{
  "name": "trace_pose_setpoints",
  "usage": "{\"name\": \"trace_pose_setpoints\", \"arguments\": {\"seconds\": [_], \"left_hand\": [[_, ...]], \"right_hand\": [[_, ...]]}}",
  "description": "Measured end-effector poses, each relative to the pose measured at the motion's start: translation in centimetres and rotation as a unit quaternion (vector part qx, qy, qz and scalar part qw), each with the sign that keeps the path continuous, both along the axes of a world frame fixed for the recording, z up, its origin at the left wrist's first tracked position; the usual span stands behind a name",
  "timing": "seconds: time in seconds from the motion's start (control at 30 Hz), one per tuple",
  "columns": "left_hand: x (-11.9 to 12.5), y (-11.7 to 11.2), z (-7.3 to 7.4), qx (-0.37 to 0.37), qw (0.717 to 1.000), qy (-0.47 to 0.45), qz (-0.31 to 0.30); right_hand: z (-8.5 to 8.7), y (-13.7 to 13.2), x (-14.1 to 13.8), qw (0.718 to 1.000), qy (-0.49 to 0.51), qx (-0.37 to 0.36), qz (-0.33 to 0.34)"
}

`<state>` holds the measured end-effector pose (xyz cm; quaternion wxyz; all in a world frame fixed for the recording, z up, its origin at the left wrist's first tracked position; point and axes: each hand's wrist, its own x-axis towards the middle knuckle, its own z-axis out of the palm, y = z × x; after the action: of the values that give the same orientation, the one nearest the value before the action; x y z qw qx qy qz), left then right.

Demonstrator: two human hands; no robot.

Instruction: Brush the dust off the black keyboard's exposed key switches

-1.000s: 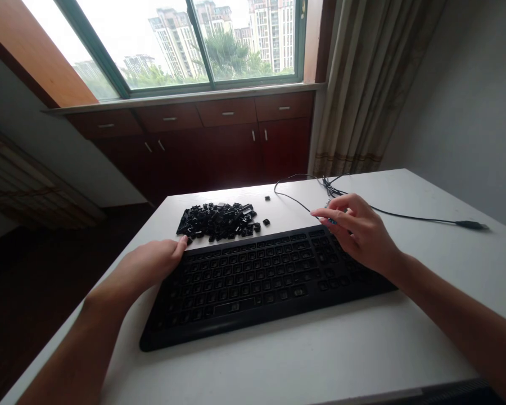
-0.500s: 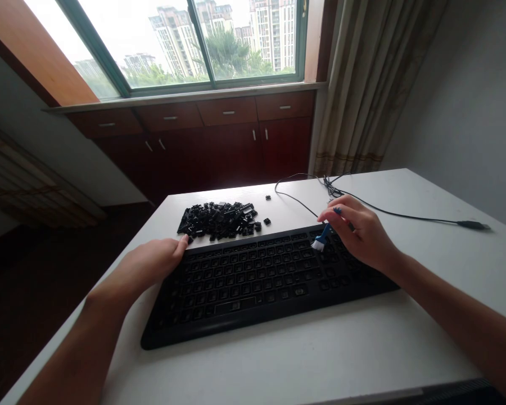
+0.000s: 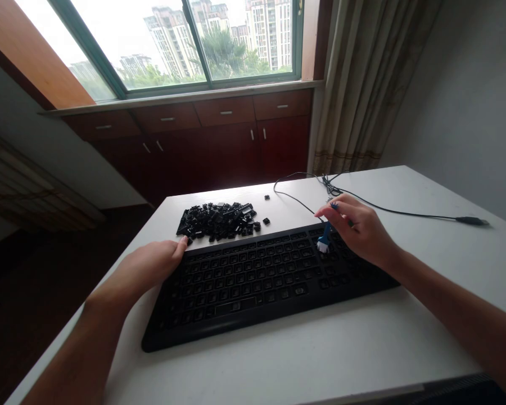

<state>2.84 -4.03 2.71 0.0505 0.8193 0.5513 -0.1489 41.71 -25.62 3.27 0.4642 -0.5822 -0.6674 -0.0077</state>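
A black keyboard (image 3: pixel 236 281) without its keycaps lies slantwise on the white table. My left hand (image 3: pixel 154 261) is closed on the keyboard's far left corner, thumb along the top edge. Over the keyboard's right part, my right hand (image 3: pixel 358 228) pinches a small blue brush (image 3: pixel 325 235). The brush's white bristles point down onto the key sockets right of the main block, and its other end pokes out above my fingers. Behind the keyboard, close to my left fingertips, lies a heap of black keycaps (image 3: pixel 219 219).
A few loose keycaps (image 3: pixel 266 221) lie right of the heap. The black cable (image 3: pixel 388 211) runs behind my right hand to a USB plug (image 3: pixel 470 220) at the right. Beyond the white table (image 3: pixel 287 354) stand a red-brown cabinet (image 3: pixel 231 146), a window and curtains.
The brush head has moved slightly to the right across the keyboard and now stands more upright. My left hand stays on the corner. The view has shifted a little.
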Motion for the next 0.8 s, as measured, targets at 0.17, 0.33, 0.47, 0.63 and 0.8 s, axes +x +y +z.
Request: {"name": "trace_pose_setpoints", "arguments": {"seconds": [0.17,0.33,0.47,0.63,0.8], "left_hand": [[-0.21,0.14,-0.46,0.023,1.0,0.001,-0.011],[-0.32,0.1,-0.6,0.027,1.0,-0.003,-0.005],[-0.14,-0.04,-0.4,0.021,1.0,-0.007,-0.006],[-0.1,0.23,-0.56,0.014,1.0,0.002,0.017],[-0.34,0.64,-0.77,0.011,1.0,0.0,0.019]], "right_hand": [[0.31,-0.33,-0.06,0.994,-0.037,0.101,-0.031],[0.45,-0.57,-0.05,0.997,-0.015,0.077,-0.023],[0.0,-0.15,0.08,1.0,-0.02,0.022,-0.004],[0.31,-0.19,-0.13,0.994,-0.04,0.101,-0.007],[0.46,-0.5,-0.2,0.996,-0.029,0.089,-0.001]]}}
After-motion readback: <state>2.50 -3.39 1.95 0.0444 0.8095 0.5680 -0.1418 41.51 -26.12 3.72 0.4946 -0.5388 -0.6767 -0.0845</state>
